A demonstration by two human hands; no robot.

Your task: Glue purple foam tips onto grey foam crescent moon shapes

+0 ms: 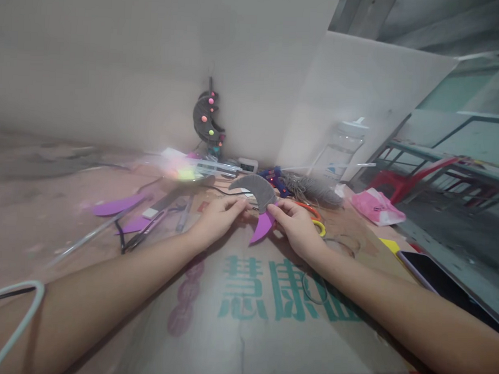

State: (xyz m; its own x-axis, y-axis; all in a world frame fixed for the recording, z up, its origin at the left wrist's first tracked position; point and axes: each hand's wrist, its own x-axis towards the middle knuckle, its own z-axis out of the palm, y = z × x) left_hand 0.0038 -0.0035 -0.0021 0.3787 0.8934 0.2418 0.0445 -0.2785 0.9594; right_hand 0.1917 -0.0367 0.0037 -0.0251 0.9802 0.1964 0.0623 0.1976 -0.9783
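Note:
A crescent-shaped piece (258,197), wrapped in grey yarn on its upper part and bare purple at its lower tip, hangs just above a flattened cardboard sheet (252,319). My right hand (295,225) pinches it near the boundary of grey and purple. My left hand (217,216) has its fingers closed beside the crescent's inner edge, on what looks like the yarn strand. The picture is blurred by motion.
Purple crescents (116,206) and black scissors (142,234) lie at left. A finished grey crescent with coloured dots (206,119) leans on the wall. Grey yarn (315,192), orange-yellow scissors (316,220), a plastic jar (342,149), a pink bag (376,208) and a phone (439,281) sit at right.

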